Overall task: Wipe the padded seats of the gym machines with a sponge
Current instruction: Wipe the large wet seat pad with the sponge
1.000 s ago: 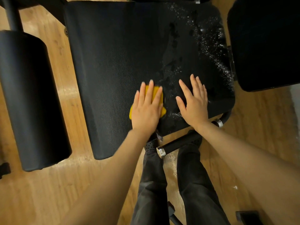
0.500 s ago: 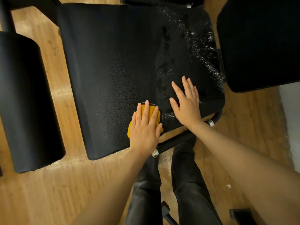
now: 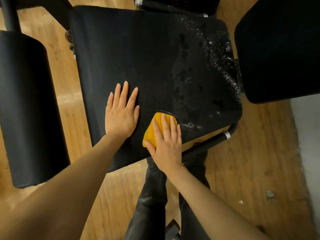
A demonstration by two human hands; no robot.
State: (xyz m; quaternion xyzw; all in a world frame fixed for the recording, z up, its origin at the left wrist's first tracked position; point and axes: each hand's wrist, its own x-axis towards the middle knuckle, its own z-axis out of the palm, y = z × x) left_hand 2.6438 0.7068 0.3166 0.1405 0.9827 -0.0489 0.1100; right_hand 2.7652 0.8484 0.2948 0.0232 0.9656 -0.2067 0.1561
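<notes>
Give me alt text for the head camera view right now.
A person's right hand presses a yellow sponge flat on a black padded seat, left hand flat beside it. White foam speckles the seat's right side.

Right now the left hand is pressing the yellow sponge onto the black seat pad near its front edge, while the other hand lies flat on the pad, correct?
Not quite: the head view shows the right hand pressing the yellow sponge, not the left. The left hand lies flat and bare on the black seat pad. The sponge is indeed near the pad's front edge.
</notes>
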